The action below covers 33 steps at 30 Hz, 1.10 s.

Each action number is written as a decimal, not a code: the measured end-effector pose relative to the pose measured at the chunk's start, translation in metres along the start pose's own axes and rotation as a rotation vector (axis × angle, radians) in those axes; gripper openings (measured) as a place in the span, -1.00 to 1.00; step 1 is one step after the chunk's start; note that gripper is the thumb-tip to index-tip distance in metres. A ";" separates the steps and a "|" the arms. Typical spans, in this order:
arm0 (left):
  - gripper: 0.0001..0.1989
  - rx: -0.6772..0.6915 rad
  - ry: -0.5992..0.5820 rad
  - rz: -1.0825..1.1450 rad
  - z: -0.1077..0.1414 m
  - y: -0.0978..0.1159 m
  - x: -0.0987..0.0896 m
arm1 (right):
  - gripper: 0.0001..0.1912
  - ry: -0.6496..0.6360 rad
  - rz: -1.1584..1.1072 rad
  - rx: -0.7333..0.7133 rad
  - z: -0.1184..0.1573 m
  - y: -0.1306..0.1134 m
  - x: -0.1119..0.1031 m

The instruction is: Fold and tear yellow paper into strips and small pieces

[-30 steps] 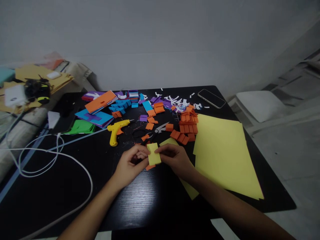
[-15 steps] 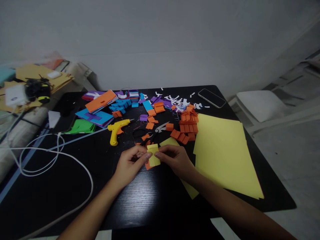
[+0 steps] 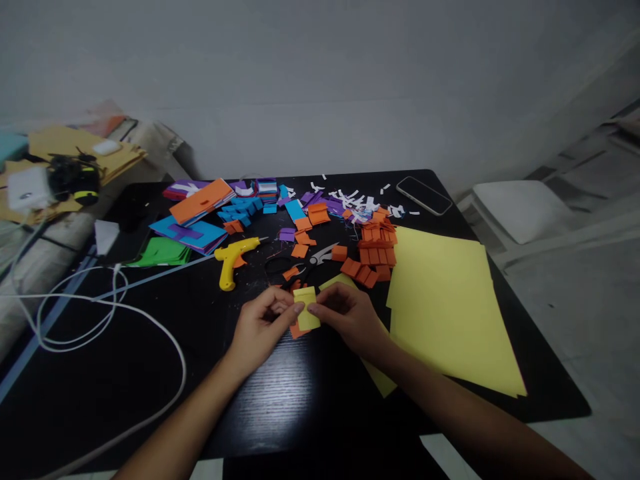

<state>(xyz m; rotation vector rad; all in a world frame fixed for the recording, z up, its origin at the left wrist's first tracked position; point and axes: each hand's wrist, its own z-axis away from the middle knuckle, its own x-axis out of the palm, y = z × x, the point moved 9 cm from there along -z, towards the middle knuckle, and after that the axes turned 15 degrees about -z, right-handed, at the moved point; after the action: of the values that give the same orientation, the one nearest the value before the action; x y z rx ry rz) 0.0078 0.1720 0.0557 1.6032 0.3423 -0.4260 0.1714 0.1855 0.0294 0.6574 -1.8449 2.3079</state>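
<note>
A small folded yellow paper piece (image 3: 307, 309) is pinched between both hands near the middle of the black table. My left hand (image 3: 261, 325) grips its left edge with thumb and fingers. On its right edge, my right hand (image 3: 354, 320) holds it the same way. Part of an orange paper piece (image 3: 296, 331) shows beneath the yellow one. Just beyond the hands lie scissors (image 3: 324, 255) with dark handles, partly covered by orange pieces. A yellow strip of paper (image 3: 379, 379) passes under my right hand and wrist.
Large yellow sheets (image 3: 450, 307) cover the table's right side. A yellow glue gun (image 3: 231, 262) lies left of centre. Folded orange pieces (image 3: 377, 257), paper scraps and a phone (image 3: 424, 195) lie farther back. A white cable (image 3: 165, 333) loops across the left side.
The top flap of the yellow piece looks slightly more folded down. Both hands keep their hold and have barely moved.
</note>
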 end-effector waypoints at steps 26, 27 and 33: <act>-0.82 -0.036 0.000 0.116 -0.001 -0.005 0.003 | -0.64 0.004 -0.067 -0.005 -0.002 0.005 -0.002; -0.83 -0.031 -0.002 0.107 -0.001 -0.004 0.003 | -0.64 0.002 -0.069 -0.005 -0.002 0.005 -0.001; -0.87 0.006 -0.004 0.113 0.000 0.000 0.003 | -0.64 -0.018 -0.082 0.003 -0.002 0.004 0.000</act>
<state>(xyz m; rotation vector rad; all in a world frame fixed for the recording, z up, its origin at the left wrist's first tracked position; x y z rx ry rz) 0.0103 0.1721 0.0545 1.6187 0.2460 -0.3445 0.1698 0.1860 0.0253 0.7420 -1.7872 2.2614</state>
